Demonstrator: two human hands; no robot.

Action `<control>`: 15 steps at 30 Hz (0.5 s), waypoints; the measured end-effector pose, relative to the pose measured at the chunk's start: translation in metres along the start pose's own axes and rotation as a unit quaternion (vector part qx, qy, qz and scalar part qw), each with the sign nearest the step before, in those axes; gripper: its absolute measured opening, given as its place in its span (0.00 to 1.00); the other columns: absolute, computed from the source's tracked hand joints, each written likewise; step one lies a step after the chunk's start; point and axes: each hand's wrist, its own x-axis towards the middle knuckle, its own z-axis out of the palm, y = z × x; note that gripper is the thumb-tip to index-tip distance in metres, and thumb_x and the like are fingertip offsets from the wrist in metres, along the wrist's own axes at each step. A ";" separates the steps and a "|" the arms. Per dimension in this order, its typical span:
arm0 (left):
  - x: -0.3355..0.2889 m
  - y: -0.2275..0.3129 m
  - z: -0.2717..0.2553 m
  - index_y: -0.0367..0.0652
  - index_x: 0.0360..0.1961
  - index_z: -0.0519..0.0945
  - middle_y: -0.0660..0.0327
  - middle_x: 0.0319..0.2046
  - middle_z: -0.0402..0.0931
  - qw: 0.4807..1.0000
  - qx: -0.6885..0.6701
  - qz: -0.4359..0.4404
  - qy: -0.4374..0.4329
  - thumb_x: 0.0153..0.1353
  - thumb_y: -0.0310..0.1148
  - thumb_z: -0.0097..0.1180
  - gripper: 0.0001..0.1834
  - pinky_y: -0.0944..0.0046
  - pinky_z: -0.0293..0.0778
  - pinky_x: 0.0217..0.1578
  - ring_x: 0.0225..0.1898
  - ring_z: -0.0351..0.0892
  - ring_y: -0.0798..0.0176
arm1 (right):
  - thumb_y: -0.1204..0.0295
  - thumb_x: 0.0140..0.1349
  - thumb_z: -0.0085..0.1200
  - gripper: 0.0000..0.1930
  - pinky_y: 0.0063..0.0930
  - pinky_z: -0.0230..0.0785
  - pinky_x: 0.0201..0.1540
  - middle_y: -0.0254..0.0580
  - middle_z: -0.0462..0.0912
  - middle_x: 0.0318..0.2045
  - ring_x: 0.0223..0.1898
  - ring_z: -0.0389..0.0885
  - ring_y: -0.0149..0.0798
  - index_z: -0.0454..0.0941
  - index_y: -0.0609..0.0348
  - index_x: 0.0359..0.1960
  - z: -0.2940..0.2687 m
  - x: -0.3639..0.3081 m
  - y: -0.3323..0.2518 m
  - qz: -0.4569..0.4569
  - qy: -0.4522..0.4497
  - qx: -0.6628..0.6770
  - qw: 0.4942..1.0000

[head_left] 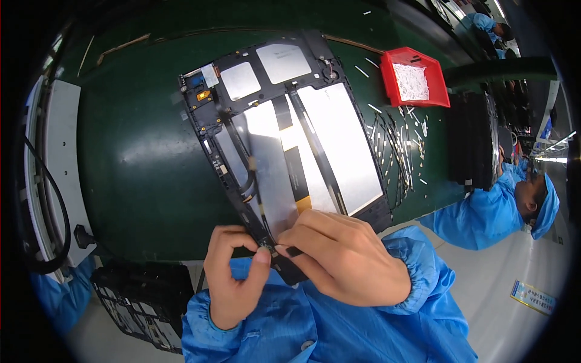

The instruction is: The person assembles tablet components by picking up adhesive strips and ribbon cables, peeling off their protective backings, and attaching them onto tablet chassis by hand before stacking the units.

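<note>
A black device frame (339, 77) with silver panels and dark flat cables lies tilted on the green table. At its near left corner my left hand (235, 278) has thumb and index finger bent together on the frame's edge. What is between those fingertips is too small to make out. Close beside them, my right hand (348, 257) rests over the frame's near end, fingers closed in a pinch. A small black piece (293, 251) shows at its fingertips. The right hand covers part of the panels and an orange-ended flat cable (298, 175).
A red bin (392, 91) with small white pieces stands at the far right. Thin black and white strips (396, 151) lie scattered between it and the frame. Black stacked parts (472, 142) and a person in blue (490, 212) are at right; similar frames (142, 302) sit lower left.
</note>
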 end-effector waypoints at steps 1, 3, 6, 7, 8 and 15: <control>0.001 0.000 -0.002 0.37 0.30 0.72 0.54 0.31 0.72 0.996 -0.060 -0.053 -0.025 0.50 0.24 0.59 0.08 0.64 0.67 0.37 0.34 0.72 0.58 | 0.80 0.49 0.58 0.09 0.31 0.71 0.30 0.45 0.75 0.30 0.27 0.77 0.46 0.77 0.66 0.34 0.000 0.001 0.000 -0.002 -0.002 0.002 1.000; -0.001 0.000 -0.001 0.36 0.31 0.73 0.55 0.32 0.72 0.998 -0.040 -0.040 -0.018 0.52 0.25 0.58 0.08 0.65 0.67 0.38 0.35 0.73 0.58 | 0.79 0.52 0.58 0.08 0.31 0.71 0.28 0.44 0.73 0.29 0.26 0.76 0.44 0.77 0.65 0.35 -0.001 0.003 -0.002 -0.003 0.000 0.116 0.993; -0.006 0.001 -0.004 0.36 0.32 0.74 0.55 0.32 0.72 0.997 -0.065 -0.047 -0.005 0.54 0.29 0.58 0.09 0.65 0.68 0.39 0.36 0.73 0.59 | 0.75 0.52 0.61 0.09 0.29 0.70 0.25 0.42 0.72 0.27 0.24 0.76 0.41 0.78 0.63 0.35 0.005 0.000 -0.008 -0.027 -0.011 0.132 0.991; -0.009 0.001 -0.006 0.35 0.33 0.74 0.56 0.33 0.72 0.992 -0.110 -0.067 0.000 0.55 0.31 0.58 0.10 0.66 0.68 0.40 0.36 0.73 0.60 | 0.75 0.52 0.61 0.09 0.29 0.70 0.25 0.42 0.72 0.27 0.24 0.76 0.41 0.78 0.63 0.35 0.007 -0.001 -0.008 -0.031 -0.013 0.134 0.990; -0.013 0.001 -0.008 0.35 0.35 0.76 0.55 0.34 0.74 0.987 -0.143 -0.067 0.012 0.57 0.34 0.57 0.12 0.66 0.69 0.41 0.37 0.74 0.61 | 0.74 0.51 0.62 0.10 0.29 0.70 0.24 0.41 0.71 0.27 0.23 0.76 0.40 0.78 0.62 0.35 0.009 -0.001 -0.008 -0.022 0.024 0.053 0.998; -0.042 0.002 -0.022 0.36 0.36 0.79 0.56 0.33 0.79 0.972 -0.153 -0.153 -0.093 0.53 0.23 0.62 0.09 0.70 0.71 0.37 0.34 0.78 0.65 | 0.70 0.46 0.68 0.12 0.25 0.70 0.23 0.39 0.72 0.29 0.22 0.76 0.35 0.80 0.61 0.30 0.017 -0.007 0.001 -0.033 0.085 -0.006 0.996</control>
